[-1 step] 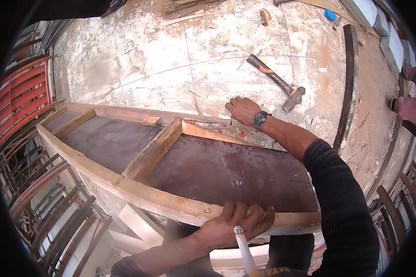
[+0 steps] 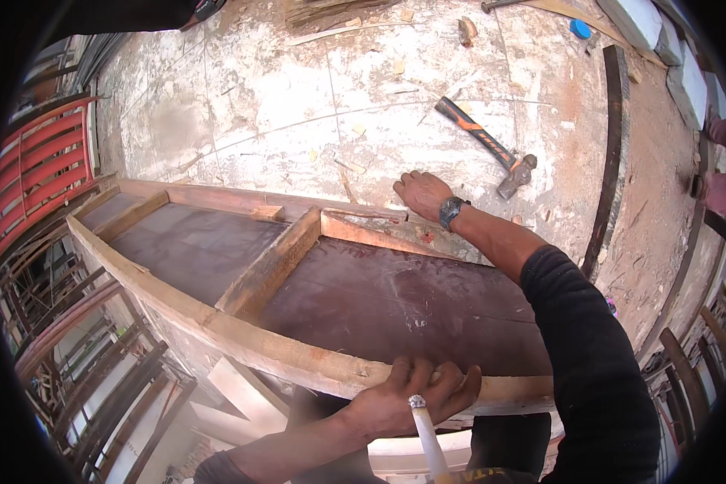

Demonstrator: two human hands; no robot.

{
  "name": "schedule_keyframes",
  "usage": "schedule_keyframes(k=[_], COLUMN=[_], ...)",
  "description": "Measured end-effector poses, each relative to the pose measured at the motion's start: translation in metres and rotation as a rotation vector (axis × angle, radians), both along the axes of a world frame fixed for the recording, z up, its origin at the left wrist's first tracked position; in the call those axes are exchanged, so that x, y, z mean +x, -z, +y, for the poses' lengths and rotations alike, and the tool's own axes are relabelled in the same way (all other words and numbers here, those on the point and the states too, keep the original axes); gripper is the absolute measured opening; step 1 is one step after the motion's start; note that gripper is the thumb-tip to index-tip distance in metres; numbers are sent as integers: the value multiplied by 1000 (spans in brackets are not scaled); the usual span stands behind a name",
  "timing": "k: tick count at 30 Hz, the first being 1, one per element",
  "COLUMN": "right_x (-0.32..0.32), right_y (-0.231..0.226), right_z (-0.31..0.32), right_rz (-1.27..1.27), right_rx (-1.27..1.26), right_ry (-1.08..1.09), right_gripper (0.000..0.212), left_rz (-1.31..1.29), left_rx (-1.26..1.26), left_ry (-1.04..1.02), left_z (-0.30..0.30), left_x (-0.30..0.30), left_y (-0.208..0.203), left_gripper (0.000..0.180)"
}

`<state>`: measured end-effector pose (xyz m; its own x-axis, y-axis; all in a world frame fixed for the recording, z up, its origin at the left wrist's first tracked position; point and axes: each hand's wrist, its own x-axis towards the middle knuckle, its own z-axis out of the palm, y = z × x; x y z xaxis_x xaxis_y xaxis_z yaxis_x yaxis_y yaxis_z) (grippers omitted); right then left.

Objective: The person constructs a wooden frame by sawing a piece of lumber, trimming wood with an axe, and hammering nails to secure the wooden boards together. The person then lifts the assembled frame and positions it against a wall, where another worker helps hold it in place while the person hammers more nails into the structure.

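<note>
A long wooden frame (image 2: 266,344) with cross pieces and a dark brown sheet (image 2: 403,306) at its bottom lies across the work surface. My left hand (image 2: 415,394) has its fingers over the near rail, gripping it. Beyond the frame, my right hand (image 2: 424,196) rests beside the end of the far rail (image 2: 242,199), fingers stretched out and slightly bent, holding nothing. A short wedge-shaped wood piece (image 2: 403,234) lies along the far side, below my right wrist. A hammer (image 2: 488,145) with a black and orange handle lies just past my right hand.
A long dark bar (image 2: 609,153) lies at the right. A blue cap (image 2: 579,29) and wood scraps are at the back. Red slats (image 2: 44,157) stand at the left. A cigarette (image 2: 429,440) with ash juts up from the lower edge. Another person's pink-clad part (image 2: 722,194) shows far right.
The view has shifted very slightly. My right forearm has moved a little left and down; both hands keep their places on and beside the frame.
</note>
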<state>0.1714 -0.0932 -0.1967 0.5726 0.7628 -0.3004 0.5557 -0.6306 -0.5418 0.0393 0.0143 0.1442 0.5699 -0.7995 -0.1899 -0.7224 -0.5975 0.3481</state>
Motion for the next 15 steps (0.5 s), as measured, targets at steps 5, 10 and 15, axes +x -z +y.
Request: schedule_keyframes(k=[5, 10, 15], right_x=[-8, 15, 3], right_y=[20, 3, 5], right_z=[-28, -149, -201], right_rz=[-165, -362, -391], right_rx=[-38, -161, -307], right_ry=[-34, -193, -130], right_gripper=[8, 9, 15], left_rz=[-38, 65, 96], left_rx=[7, 47, 47], left_ry=[-12, -51, 6], left_z=[0, -4, -2], left_x=[-9, 8, 15], left_y=[9, -7, -13], left_gripper=[48, 55, 75])
